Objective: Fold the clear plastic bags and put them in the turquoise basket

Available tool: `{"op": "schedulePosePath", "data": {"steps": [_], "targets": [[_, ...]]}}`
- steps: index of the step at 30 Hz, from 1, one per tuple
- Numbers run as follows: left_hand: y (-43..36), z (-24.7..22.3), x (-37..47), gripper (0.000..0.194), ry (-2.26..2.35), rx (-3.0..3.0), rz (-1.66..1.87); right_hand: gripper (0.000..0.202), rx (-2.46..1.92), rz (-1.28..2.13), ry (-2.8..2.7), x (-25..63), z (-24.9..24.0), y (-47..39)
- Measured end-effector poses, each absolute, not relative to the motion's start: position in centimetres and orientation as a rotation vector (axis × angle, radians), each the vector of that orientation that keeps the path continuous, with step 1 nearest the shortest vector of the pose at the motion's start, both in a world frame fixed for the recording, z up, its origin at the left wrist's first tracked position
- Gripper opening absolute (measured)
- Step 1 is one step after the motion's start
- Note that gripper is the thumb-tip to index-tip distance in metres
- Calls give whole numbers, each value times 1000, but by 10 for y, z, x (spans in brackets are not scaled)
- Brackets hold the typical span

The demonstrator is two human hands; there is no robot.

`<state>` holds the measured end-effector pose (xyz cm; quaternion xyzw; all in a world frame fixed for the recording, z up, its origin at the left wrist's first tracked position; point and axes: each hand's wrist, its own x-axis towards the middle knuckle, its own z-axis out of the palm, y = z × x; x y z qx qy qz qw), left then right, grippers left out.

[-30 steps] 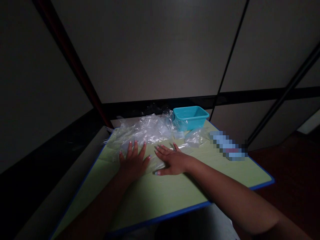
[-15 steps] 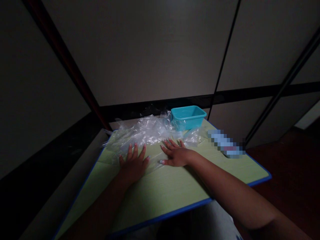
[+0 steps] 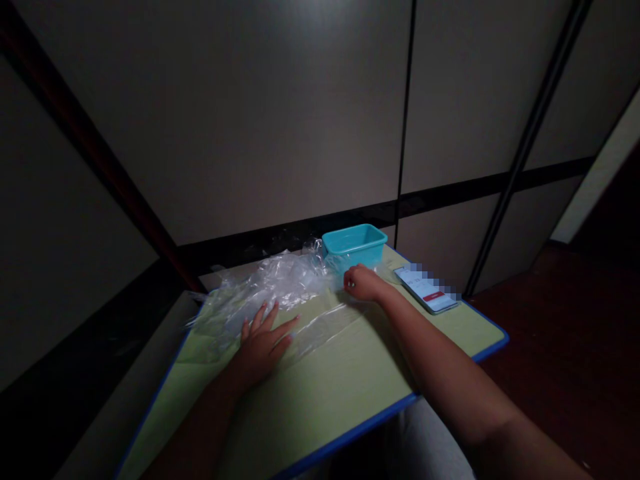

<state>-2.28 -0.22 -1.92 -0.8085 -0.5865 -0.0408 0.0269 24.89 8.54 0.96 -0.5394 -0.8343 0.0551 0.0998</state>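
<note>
Right hand [image 3: 364,283], spread with fingers extended 0.5 s earlier, now curled and shifted nearer the turquoise tub [image 3: 367,253].

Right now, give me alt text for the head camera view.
A person's spread left hand lies at the near edge of crumpled clear plastic film on a blue-edged green table. The curled right hand is in front of a turquoise plastic tub; a lit smartphone lies farther right.

Lit phone [image 3: 421,285] by the worktop's [image 3: 330,393] edge

The phone lies face up, a red block [image 3: 434,297] on its screen. The worktop is pale green with a blue rim [image 3: 360,431]. Behind stand dim panels [image 3: 280,120] crossed by black strips [image 3: 450,194]; dark red floor [image 3: 550,320] shows at right.
</note>
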Motion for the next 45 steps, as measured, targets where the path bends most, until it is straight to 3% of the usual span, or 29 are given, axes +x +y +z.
{"op": "schedulePosePath", "data": {"steps": [8, 16, 24, 28, 36, 41, 45], "targets": [[-3, -17, -20, 42, -1792, -2548, -32, 26, -1596, 301, -2609, 247, 7, 83], [-6, -17, -21, 43, -1753, -2593, -21, 39, -1647, 277, -2680, 244, 10, 80], [-11, -16, -18, 53, -1704, -2646, 3, 43, -1628, 308, -2794, 241, 14, 72], [-9, -14, -22, 54, -1618, -2721, -170, 41, -1687, 293, -2809, 240, 14, 71], [8, -23, -34, 26, -1541, -2564, -590, 41, -1625, 416, -2956, 241, 13, 73], [7, -29, -34, 39, -1599, -2539, -535, 38, -1528, 462, -3055, 242, 23, 66], [3, -23, -23, 36, -1422, -2695, -560, 34, -1546, 484, -3030, 242, 29, 60]]}}
